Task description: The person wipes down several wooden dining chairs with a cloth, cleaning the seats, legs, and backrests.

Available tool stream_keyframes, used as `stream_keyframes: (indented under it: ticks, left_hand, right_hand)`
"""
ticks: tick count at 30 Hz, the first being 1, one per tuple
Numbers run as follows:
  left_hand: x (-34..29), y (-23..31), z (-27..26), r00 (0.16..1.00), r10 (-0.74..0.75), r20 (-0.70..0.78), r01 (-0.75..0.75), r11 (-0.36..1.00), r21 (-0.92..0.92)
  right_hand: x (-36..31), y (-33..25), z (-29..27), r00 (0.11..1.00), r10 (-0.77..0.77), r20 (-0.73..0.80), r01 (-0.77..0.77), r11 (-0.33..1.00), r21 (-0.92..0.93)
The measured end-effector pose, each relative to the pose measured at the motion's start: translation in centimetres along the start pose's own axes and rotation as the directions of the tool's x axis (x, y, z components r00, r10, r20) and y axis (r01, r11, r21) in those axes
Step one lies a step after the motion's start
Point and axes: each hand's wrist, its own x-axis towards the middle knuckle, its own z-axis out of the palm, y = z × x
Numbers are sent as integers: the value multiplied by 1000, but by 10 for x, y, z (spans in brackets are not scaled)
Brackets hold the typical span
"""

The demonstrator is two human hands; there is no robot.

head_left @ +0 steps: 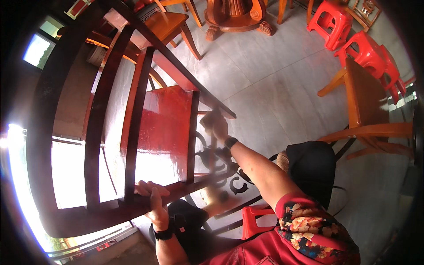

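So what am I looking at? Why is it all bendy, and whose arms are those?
There's no robot here, just a person using two bare hands. A wide fisheye camera worn on that person's head looks down, so straight edges bend. The left hand holds a dark reddish-brown wooden chair with slats. The right hand is near its other side, too blurred to tell whether it holds anything. Around them, on the grey tiled floor, are shiny red plastic stools and an orange-brown wooden chair.

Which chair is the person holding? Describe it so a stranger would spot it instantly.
From the grey floor, look left to the big chair. The person's left grip is on its nearest rail. Unlike the orange-brown seat and red stools, it is dark wood with slats.
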Motion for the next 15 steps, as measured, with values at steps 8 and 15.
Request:
stream_keyframes:
  ticks: [8,15]
  left_hand:
    - [-5,0,1,999,-18,46,14,996,88]
    - [-6,2,-8,996,-75,-40,75,997,-4]
  right_hand:
    - [57,59,-2,898,-233,-374,52,898,-437]
    - [18,29,19,849,-504,-160,127,487,-864]
